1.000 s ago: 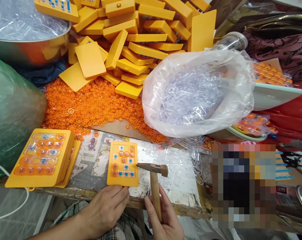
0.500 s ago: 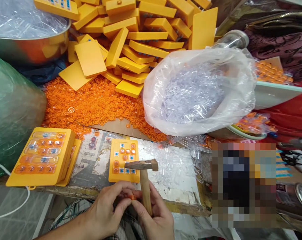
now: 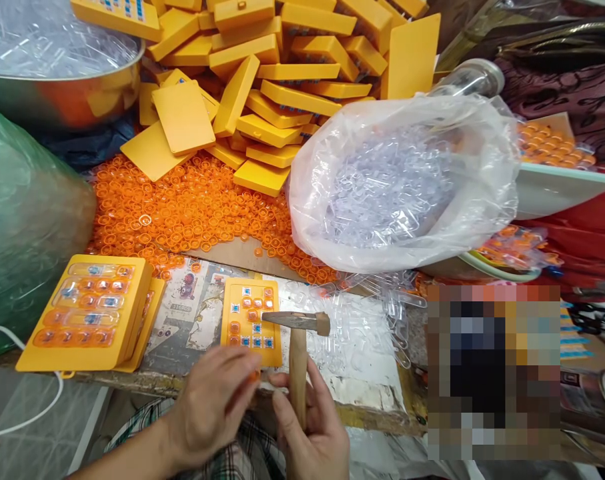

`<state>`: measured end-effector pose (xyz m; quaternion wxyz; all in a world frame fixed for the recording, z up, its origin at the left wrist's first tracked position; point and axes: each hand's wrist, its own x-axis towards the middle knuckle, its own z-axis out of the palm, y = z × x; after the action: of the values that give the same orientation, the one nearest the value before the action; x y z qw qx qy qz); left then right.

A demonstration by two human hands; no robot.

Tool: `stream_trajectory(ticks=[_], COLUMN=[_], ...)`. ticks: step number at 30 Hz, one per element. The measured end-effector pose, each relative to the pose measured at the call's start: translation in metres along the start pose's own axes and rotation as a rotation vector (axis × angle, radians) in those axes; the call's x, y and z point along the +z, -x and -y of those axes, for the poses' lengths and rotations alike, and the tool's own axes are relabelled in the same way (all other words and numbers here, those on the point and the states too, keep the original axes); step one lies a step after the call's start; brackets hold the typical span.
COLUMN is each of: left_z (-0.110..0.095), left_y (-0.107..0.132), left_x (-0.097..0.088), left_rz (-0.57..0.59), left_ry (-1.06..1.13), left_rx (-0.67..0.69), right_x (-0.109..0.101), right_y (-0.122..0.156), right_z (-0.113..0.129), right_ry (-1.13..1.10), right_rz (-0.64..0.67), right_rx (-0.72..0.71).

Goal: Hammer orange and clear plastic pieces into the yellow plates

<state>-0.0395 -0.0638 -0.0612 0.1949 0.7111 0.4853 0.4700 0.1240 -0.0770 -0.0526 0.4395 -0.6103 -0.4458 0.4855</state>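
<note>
A small yellow tray (image 3: 251, 321) with orange rings and blue squares in its pockets lies flat near the bench's front edge. My left hand (image 3: 215, 401) is curled just below it, fingertips pinched on a small orange ring beside the tray's near edge. My right hand (image 3: 312, 433) grips the wooden handle of a small hammer (image 3: 298, 340), whose metal head hovers over the tray's right side.
A stack of filled yellow trays (image 3: 89, 313) sits at the left. Behind lie a heap of orange rings (image 3: 182, 207), a pile of yellow trays (image 3: 282, 73) and a clear bag (image 3: 402, 180) of transparent parts. A green bag (image 3: 27, 227) bulges at far left.
My hands met below the tray and an orange ring passed into my left fingers. The left hand now carries it up to the tray's edge. The hammer head shifted slightly right.
</note>
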Motion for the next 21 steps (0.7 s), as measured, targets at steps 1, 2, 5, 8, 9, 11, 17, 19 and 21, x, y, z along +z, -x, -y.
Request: stream_trajectory(ticks=[1, 2, 5, 8, 9, 11, 17, 19, 21], left_z=[0.005, 0.011, 0.023, 0.028, 0.029, 0.030, 0.032, 0.033, 0.031], left_y=[-0.004, -0.008, -0.018, -0.021, -0.020, -0.019, -0.021, -0.020, -0.019], left_x=[-0.004, -0.007, -0.010, -0.008, -0.007, -0.006, -0.005, -0.004, -0.006], left_rz=[0.001, 0.016, 0.104, 0.132, 0.131, 0.130, 0.147, 0.150, 0.151], left_ry=[-0.048, -0.086, -0.145, -0.139, -0.124, -0.093, -0.022, -0.003, 0.012], left_rx=[-0.035, -0.064, -0.089, -0.123, -0.140, -0.171, -0.200, -0.203, -0.204], right_x=[-0.005, -0.012, -0.031, -0.043, -0.044, -0.044, -0.046, -0.047, -0.047], right_y=[0.000, -0.001, -0.007, -0.011, -0.012, -0.012, -0.012, -0.013, -0.013], right_z=[0.001, 0.003, 0.013, 0.021, 0.022, 0.023, 0.026, 0.027, 0.027], right_ry=[0.076, 0.156, 0.390, 0.589, 0.645, 0.722, 0.749, 0.819, 0.864], right_rz=[-0.033, -0.056, 0.048, 0.286, 0.334, 0.369, 0.304, 0.351, 0.407], right_rx=[-0.076, -0.168, -0.449, -0.599, -0.613, -0.614, -0.712, -0.731, -0.719])
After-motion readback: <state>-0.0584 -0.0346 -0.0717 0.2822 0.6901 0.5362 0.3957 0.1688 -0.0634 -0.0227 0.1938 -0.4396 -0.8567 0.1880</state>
